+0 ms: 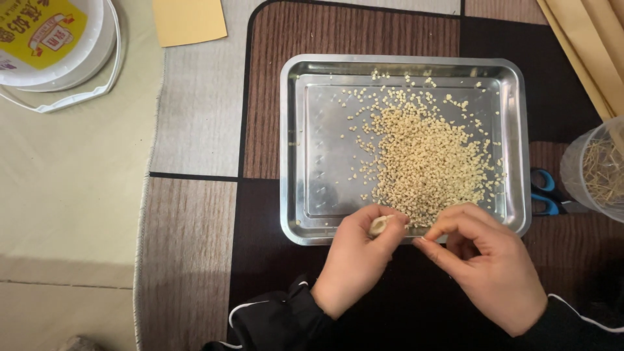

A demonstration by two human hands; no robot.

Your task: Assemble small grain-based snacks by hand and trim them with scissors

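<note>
A brown patchwork rug (195, 253) over beige floor (65, 195) bears a rectangular steel tray (312, 130) of pale kernels (426, 159); the left hand (357, 260) pinches a half-hidden pale cob piece (379, 225), while the right hand (487, 266) curls with fingertips pressed together.

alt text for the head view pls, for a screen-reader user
Two hands, the left hand pinching a small pale piece and the right hand, work at the near rim of a steel tray of pale grains on a brown rug.

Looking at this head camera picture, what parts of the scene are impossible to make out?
- Pale piece in the left hand: mostly wrapped by the fingers, so its kind is unclear.
- Right hand: whether its pinched fingertips hold anything is too small to tell.
- Scissors: only blue handles show; the tray rim covers the blades.
- Clear cup and white bucket: cut off by the picture's edges.
</note>
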